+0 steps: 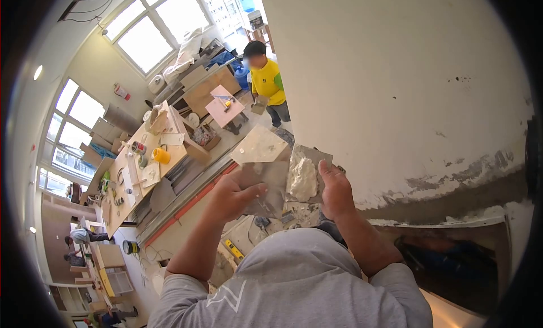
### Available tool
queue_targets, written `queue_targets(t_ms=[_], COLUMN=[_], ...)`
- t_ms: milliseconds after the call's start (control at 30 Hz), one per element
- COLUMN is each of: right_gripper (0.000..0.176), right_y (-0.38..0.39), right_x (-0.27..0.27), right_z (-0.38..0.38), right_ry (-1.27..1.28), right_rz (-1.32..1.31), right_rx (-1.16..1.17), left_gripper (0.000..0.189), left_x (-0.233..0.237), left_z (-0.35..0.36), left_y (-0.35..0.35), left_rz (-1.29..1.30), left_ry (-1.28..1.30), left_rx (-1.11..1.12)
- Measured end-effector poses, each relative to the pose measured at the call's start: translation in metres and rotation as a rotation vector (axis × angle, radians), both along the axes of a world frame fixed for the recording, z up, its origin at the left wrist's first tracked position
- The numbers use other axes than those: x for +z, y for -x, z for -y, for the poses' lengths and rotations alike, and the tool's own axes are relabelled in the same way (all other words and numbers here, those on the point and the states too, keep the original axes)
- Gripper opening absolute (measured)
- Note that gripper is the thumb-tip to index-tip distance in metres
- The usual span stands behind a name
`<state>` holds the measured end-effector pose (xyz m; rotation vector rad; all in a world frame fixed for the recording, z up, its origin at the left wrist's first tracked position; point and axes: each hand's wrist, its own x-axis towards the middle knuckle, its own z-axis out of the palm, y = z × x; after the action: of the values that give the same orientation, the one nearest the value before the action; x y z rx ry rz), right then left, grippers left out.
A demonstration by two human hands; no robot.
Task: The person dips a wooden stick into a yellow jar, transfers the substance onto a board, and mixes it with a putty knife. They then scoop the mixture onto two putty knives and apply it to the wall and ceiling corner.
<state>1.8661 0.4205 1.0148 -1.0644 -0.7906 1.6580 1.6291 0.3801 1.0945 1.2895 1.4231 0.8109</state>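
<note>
My left hand (235, 193) is closed around a flat metal trowel (270, 178), thumb lying along its face. Close to its right edge, my right hand (337, 187) grips a second flat metal plate (323, 156), with the thumb over the near edge and the fingers hidden behind. A thick lump of off-white plaster (302, 179) sits on that plate. Just beyond both tools is a pale board (260, 145) with a few spots on it.
A wall (407, 90) with rough patches low down rises on my right. A person in a yellow shirt (266, 82) stands ahead by a small pink-topped table (224, 104). On the left, a long workbench (116, 215) holds cans and tools. A yellow level (234, 249) lies on the littered floor.
</note>
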Motion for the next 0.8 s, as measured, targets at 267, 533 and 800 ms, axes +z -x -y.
queue_targets(t_ms=[267,533,800], right_gripper=[0.04,0.041,0.041], right_y=[-0.028,-0.045,-0.067], right_x=[0.006,0.017,-0.013], right_z=[-0.015,-0.053,-0.064], right_ry=[-0.574,-0.031,0.17], right_rz=[0.636,-0.423,-0.497], right_rx=[0.036,0.141,0.16], left_gripper=[0.054,0.008,0.009], left_x=[0.004,0.115,0.305], left_z=[-0.034,-0.122,-0.243], left_y=[-0.031,-0.053,-0.102], left_rz=[-0.646,-0.571,-0.721], left_ry=[-0.092,-0.94,-2.062], left_rx=[0.022,0.434,0.362])
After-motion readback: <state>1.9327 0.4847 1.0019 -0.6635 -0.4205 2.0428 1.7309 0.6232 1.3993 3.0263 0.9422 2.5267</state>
